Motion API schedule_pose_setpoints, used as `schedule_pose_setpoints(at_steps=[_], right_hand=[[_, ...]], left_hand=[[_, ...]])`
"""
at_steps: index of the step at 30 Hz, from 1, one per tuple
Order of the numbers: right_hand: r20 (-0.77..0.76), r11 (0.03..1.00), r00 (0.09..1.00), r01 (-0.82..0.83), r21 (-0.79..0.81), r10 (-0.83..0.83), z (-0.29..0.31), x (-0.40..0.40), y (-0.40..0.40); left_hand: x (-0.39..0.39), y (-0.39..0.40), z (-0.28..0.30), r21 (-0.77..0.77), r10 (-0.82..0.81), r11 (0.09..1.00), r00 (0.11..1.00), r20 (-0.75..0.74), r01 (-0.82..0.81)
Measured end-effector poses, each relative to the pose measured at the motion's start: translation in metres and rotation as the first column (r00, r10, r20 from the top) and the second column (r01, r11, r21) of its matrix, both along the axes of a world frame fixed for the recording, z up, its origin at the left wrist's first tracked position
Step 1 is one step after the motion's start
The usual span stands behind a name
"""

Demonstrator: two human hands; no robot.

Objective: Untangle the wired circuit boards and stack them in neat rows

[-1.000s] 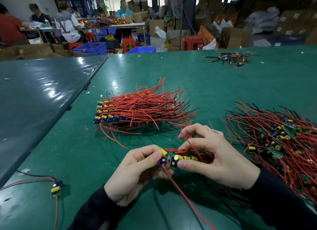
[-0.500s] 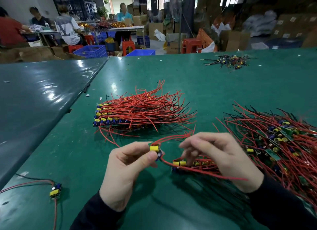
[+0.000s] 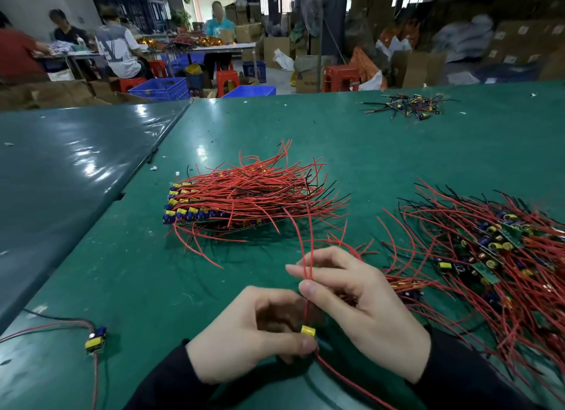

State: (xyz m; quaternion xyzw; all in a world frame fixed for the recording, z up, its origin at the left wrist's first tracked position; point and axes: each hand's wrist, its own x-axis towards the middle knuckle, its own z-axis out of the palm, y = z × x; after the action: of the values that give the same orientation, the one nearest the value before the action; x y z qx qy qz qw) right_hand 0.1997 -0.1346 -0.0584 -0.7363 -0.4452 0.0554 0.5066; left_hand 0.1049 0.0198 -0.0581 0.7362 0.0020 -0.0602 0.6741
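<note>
My left hand [image 3: 253, 333] pinches a small circuit board with a yellow part [image 3: 308, 331] near the table's front edge. My right hand [image 3: 360, 299] pinches that board's red wires [image 3: 308, 250] between thumb and forefinger, just above the board. A neat stack of boards [image 3: 195, 207] with red wires pointing right lies in the middle of the green table [image 3: 336, 140]. A tangled heap of boards and red wires [image 3: 495, 250] spreads at the right, close to my right hand.
A single board with red and black wires [image 3: 95, 339] lies at the front left. A small pile of dark-wired parts [image 3: 406, 105] sits at the far right. A second table [image 3: 61, 177] adjoins on the left. People work at benches beyond.
My left hand has pulled one board free and drawn it down toward me. My right hand has left the bundle and now pinches that board's wires, which stand upright.
</note>
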Motion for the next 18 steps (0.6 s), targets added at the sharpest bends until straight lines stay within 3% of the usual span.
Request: schedule_pose_setpoints(at_steps=[2,4,6,8,13,18], right_hand=[[0.009,0.999,1.000,0.025,-0.026,-0.025,-0.001,-0.001,0.000],[-0.181,1.000,0.984,0.001,0.003,-0.001,-0.002,-0.002,0.001],[-0.415,0.998,0.908,-0.047,0.040,0.060,-0.001,-0.003,0.002],[-0.554,0.990,0.822,-0.128,0.053,0.136,0.001,-0.004,0.002],[-0.540,0.984,0.823,-0.135,0.118,0.177,0.001,-0.009,0.005],[-0.402,0.991,0.906,-0.110,0.074,0.131,-0.004,-0.008,0.007]], left_hand=[[0.001,-0.001,-0.001,-0.012,0.070,0.998,0.996,0.058,-0.070],[0.003,0.000,-0.002,-0.055,0.200,0.979,0.969,0.144,-0.194],[0.004,0.001,-0.002,-0.053,0.299,0.954,0.919,0.258,-0.295],[0.005,0.001,-0.003,-0.006,0.345,0.930,0.866,0.361,-0.368],[0.005,-0.006,-0.005,-0.002,0.420,0.889,0.815,0.400,-0.457],[0.005,-0.009,0.000,-0.054,0.462,0.877,0.808,0.365,-0.477]])
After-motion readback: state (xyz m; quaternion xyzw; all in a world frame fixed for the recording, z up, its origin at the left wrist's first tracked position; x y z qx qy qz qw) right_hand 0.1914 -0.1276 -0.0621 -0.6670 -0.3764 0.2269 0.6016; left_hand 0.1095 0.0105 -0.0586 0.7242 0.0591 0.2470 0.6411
